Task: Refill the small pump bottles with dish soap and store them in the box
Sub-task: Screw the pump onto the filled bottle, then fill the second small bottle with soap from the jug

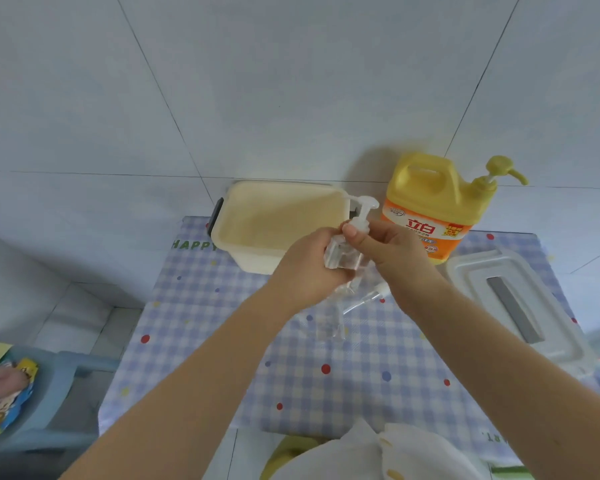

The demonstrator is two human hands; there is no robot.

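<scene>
1. While the left hand (309, 268) grips the clear small pump bottle (343, 254) over the table (222, 341), the right hand (392, 247) pinches its pump collar (357, 225), beside the cream box (274, 223).
2. Risk, imo: slippery soap, bottle twists loose and tips.
3. Dish soap jug (433, 209) reads "立白"; tablecloth (361, 375) says "HAPPY".

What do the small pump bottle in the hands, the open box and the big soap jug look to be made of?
Small pump bottle: clear hard plastic, possibly glass; you see through it. Its pump head is translucent whitish plastic. Box: opaque cream plastic, smooth matte walls. Soap jug: opaque yellow plastic with moulded handle and glossy printed orange label.
</scene>
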